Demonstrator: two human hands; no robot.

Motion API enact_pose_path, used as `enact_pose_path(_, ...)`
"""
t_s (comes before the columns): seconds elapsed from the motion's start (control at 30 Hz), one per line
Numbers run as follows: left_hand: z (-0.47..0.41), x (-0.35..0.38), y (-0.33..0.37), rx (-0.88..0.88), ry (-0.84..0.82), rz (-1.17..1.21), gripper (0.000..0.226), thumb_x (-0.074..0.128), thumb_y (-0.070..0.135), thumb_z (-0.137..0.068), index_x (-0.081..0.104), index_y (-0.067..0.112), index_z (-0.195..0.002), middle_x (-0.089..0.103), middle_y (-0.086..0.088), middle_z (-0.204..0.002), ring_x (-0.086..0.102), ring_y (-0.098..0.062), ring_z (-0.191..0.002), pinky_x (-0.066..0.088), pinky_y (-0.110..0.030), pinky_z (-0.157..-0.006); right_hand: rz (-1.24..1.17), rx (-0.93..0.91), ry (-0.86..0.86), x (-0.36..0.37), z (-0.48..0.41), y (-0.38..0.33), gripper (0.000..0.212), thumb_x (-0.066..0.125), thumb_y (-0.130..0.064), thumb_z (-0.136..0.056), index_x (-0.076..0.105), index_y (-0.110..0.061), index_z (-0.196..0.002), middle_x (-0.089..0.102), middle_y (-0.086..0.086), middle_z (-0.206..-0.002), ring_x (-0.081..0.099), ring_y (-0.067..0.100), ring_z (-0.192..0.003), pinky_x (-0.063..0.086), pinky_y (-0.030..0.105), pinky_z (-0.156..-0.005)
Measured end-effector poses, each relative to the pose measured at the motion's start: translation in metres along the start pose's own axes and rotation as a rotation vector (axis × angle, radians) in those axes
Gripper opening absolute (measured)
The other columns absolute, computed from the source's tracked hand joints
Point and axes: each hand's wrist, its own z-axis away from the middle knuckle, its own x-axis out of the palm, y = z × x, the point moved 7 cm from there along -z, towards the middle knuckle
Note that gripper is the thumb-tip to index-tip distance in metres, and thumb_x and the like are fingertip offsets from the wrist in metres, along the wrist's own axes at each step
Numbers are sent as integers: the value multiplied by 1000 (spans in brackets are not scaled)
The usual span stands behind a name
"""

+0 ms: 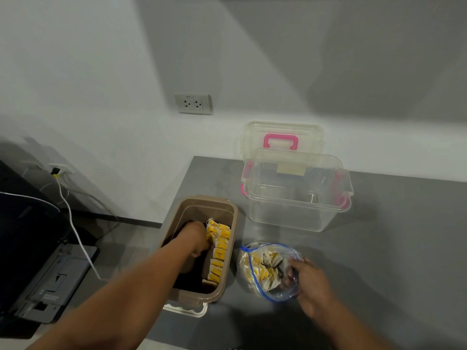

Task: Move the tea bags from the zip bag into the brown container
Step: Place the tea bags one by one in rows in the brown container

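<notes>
place: office or home pantry corner, unclear which | grey counter (379, 248) against white wall (75, 72) | double socket (193, 104) | printer-like machine (50, 281) and white cable (75, 228) at left | clear storage box (295, 198) | tea bags (219, 248)

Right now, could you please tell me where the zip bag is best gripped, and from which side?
Pinch the zip bag at its blue-zipped rim, coming from the near right, where the right hand holds it. The mouth gapes that way, the film is limp, and the brown container blocks the left.
</notes>
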Motion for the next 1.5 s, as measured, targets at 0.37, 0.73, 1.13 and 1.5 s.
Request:
enact_pose_path(0.37, 61, -61, 16, 88, 391, 94, 20, 66, 19, -90, 69, 16, -110, 71, -3, -101, 67, -18, -95, 55, -33, -92, 151, -79, -6, -7, -8, 2, 16, 57, -4, -95, 68, -7, -106, 77, 12, -94, 74, 31, -91, 61, 50, -81)
enact_pose_path(0.73, 136, -22, 142, 529, 250, 504, 15, 70, 18, -88, 73, 19, -103, 72, 2, -97, 67, -9, -89, 55, -24, -84, 216, -97, -6, -19, -13, 20, 63, 77, 5, -79, 45, -14, -130, 67, 9, -116, 67, 26, -103, 58, 43, -87)
enact_pose_path(1.13, 88, 62, 177, 349, 10, 59, 36, 64, 26, -91, 61, 19, -126, 62, -6, -126, 58, -27, -117, 47, -34, -100, 73, 187, -162, -23, -6, 41, 18, 52, 0, -99, 68, -2, -106, 77, 14, -83, 72, 27, -73, 57, 38, -68)
enact_pose_path(1.5, 101, 52, 165, 373, 365, 506, 6, 67, 23, -87, 72, 19, -86, 72, 4, -83, 66, -12, -78, 55, -32, -80, -220, 103, -202, -17, -3, 25, 27, 48, -5, -99, 64, -2, -120, 74, 17, -100, 70, 26, -80, 54, 35, -66)
